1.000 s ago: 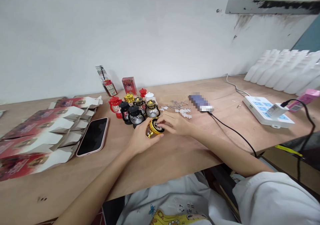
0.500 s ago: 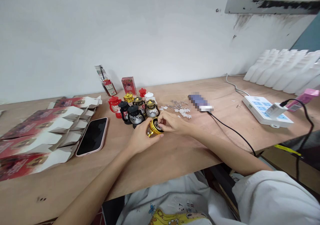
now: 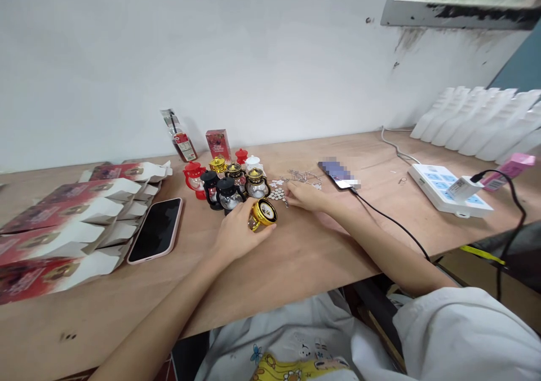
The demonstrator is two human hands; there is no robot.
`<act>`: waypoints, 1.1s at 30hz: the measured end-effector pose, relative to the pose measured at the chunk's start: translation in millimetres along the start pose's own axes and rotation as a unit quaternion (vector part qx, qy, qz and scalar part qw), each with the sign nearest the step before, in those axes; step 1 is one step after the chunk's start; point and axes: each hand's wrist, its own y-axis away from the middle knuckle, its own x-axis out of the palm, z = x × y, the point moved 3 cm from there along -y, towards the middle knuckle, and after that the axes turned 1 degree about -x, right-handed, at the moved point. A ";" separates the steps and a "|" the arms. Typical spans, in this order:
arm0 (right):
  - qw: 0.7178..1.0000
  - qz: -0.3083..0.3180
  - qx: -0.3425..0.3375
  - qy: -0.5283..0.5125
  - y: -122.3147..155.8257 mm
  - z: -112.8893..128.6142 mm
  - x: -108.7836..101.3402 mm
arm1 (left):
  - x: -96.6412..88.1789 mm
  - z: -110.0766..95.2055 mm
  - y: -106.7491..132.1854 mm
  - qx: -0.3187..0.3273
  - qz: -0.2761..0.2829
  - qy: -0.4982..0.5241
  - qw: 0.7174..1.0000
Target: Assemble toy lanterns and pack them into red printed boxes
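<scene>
My left hand (image 3: 237, 231) is closed around a small gold lantern (image 3: 265, 212), which lies tilted with its round black-rimmed base facing up and right. Over the table to its right, my right hand (image 3: 306, 196) has its fingers drawn together and pointing down. A tiny silvery piece shows at the fingertips, too small to name. Small round silvery discs (image 3: 278, 194) lie just left of those fingers. Thin metal pieces (image 3: 305, 176) are heaped behind the hand. Close behind the gold lantern stand several more mini lanterns, among them a black one (image 3: 229, 194) and a red one (image 3: 195, 178).
Open red-and-white cartons (image 3: 84, 206) lie in a row at left, beside a pink-edged phone (image 3: 156, 230). A red box (image 3: 218, 144) and a bottle (image 3: 184, 146) stand near the wall. Another phone (image 3: 338, 175) is cabled toward the power strip (image 3: 450, 189). White plastic pieces (image 3: 473, 122) line the far right.
My right hand has left the lantern's base and moved right and slightly back to the small pieces. The left hand keeps the lantern in place, its base now uncovered.
</scene>
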 end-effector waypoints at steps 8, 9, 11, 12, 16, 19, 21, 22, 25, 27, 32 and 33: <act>0.991 -0.125 0.028 -0.025 0.9 20.7 -3.8 | 6.7 -4.4 2.9 0.045 -0.039 -0.131 0.990; 0.988 -0.143 0.035 -0.049 1.7 26.0 -4.6 | 7.8 -4.4 2.9 0.048 -0.039 -0.142 0.988; 0.980 -0.147 0.058 -0.118 3.4 36.6 -3.7 | 9.0 -4.2 2.9 0.055 -0.046 -0.167 0.983; 0.974 -0.131 0.078 -0.171 4.1 41.2 -1.6 | 9.4 -4.3 3.0 0.059 -0.050 -0.181 0.980; 0.871 0.030 0.193 -0.450 6.9 56.0 17.2 | 11.2 -5.4 4.4 0.078 -0.052 -0.225 0.970; 0.767 0.123 0.252 -0.578 8.7 64.1 28.5 | 12.8 -6.2 5.2 0.081 -0.042 -0.247 0.965; 0.728 0.134 0.282 -0.610 9.1 65.4 31.0 | 12.8 -7.6 5.5 0.087 -0.040 -0.263 0.960; 0.717 0.131 0.294 -0.619 9.1 65.3 31.1 | 12.4 -8.6 5.7 0.092 -0.042 -0.272 0.957; 0.692 0.118 0.309 -0.642 9.1 64.7 30.0 | 10.1 -13.3 6.6 0.116 -0.052 -0.291 0.948; 0.677 0.117 0.310 -0.657 9.3 65.0 30.2 | 8.4 -16.8 7.6 0.139 -0.068 -0.295 0.943; 0.645 0.136 0.314 -0.683 11.1 71.0 34.5 | 6.7 -19.6 9.3 0.188 -0.106 -0.288 0.933; 0.643 0.142 0.312 -0.685 11.6 73.0 35.1 | 6.7 -19.3 9.3 0.195 -0.110 -0.289 0.931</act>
